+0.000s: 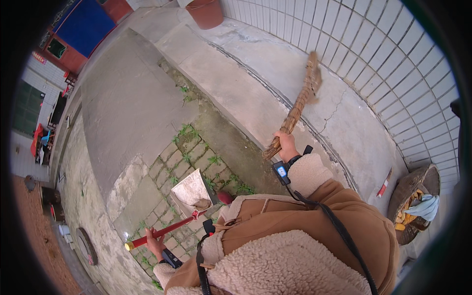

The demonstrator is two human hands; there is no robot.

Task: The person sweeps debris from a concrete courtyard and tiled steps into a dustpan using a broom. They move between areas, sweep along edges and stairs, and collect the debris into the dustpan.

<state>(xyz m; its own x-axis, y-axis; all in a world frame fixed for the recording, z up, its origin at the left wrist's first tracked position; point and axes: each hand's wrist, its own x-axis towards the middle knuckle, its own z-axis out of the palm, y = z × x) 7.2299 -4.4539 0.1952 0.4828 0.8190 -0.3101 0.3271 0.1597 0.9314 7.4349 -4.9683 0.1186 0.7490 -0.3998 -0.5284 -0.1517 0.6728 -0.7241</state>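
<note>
My right hand is closed round the bound lower end of a straw broom. The broom slants up and away over the concrete ledge beside the tiled wall, and its far end is a little blurred. My left hand grips the red handle of a dustpan, near the yellow cap at its end. The dustpan's pale, worn pan hangs over or rests on the brick paving; which of the two I cannot tell. Something dark lies in the pan near the handle.
A wicker basket with corn cobs and a light blue cloth stands at right. Near it a red-and-white object lies on the ledge. A brown-red bucket stands far ahead. Weeds grow between the paving bricks.
</note>
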